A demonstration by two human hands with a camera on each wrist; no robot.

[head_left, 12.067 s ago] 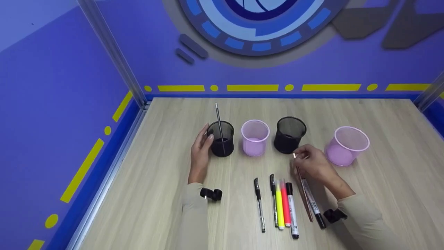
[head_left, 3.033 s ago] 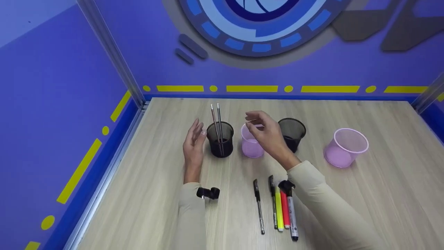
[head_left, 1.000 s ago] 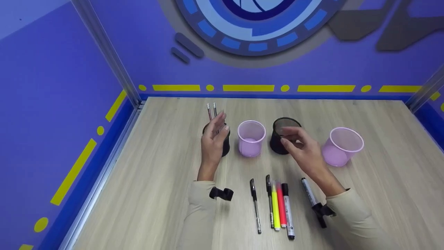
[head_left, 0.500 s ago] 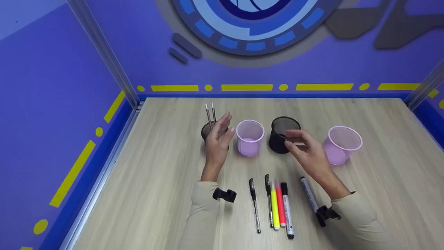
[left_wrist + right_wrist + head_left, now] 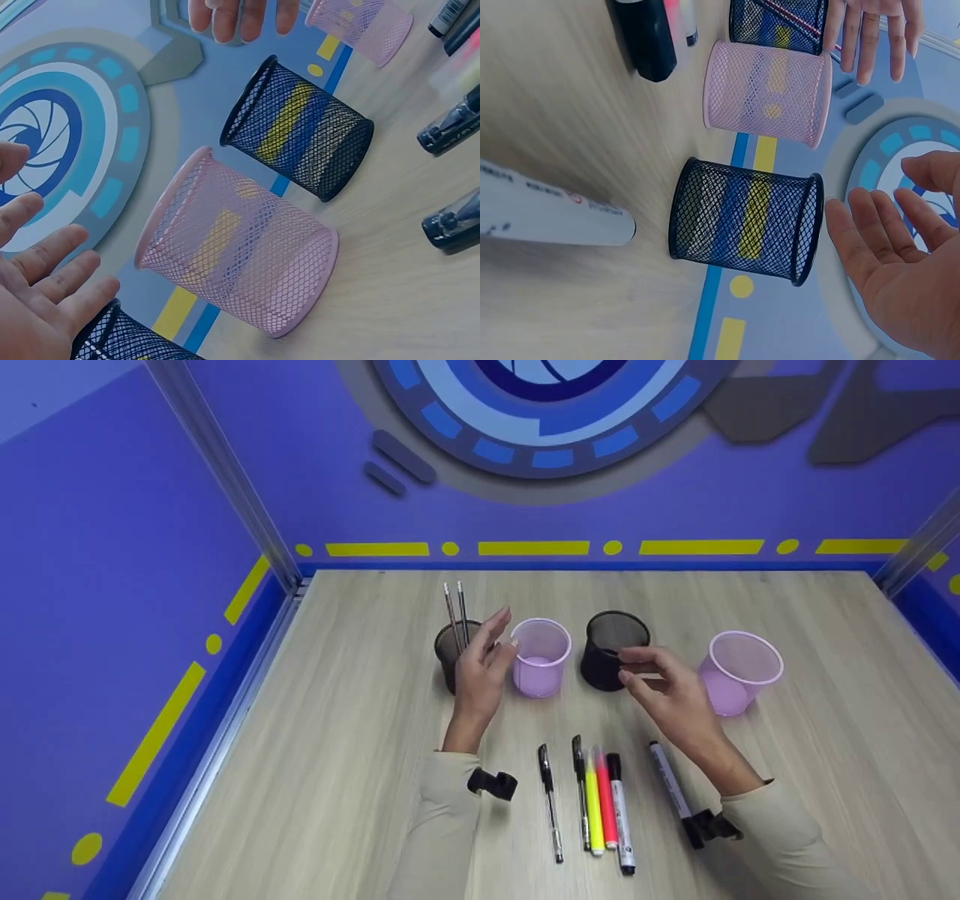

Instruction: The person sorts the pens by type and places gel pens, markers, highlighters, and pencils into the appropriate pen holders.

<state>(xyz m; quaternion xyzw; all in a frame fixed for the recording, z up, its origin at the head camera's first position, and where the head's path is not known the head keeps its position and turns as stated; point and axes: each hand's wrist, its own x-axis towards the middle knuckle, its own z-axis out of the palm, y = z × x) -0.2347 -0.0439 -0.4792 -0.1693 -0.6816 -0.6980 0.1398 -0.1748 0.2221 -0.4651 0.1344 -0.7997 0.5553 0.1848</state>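
Note:
My left hand (image 5: 480, 675) holds nothing; its fingers stretch up between the left black mesh cup (image 5: 444, 660) and the left pink mesh cup (image 5: 537, 684), hiding part of the black one. Two pencils (image 5: 452, 619) stand in that black cup, eraser ends up. In the left wrist view, the fingers spread beside the pink cup's (image 5: 240, 247) rim side. My right hand (image 5: 673, 697), loosely bent and holding nothing, hovers before the right black mesh cup (image 5: 601, 664). The right wrist view shows its palm and fingers (image 5: 870, 247) just off that cup's (image 5: 742, 217) rim.
In front of the cups lie two black-capped pens (image 5: 550, 802), a yellow highlighter (image 5: 595, 814), a pink-red highlighter (image 5: 607, 810) and a whiteboard marker (image 5: 622, 825). Another marker (image 5: 667, 780) lies by my right wrist. A second pink cup (image 5: 727, 694) stands far right.
The reddish pencil went from the table into the left black cup beside the first. Since then my right hand has moved right, and my left hand has shifted right toward the left pink cup.

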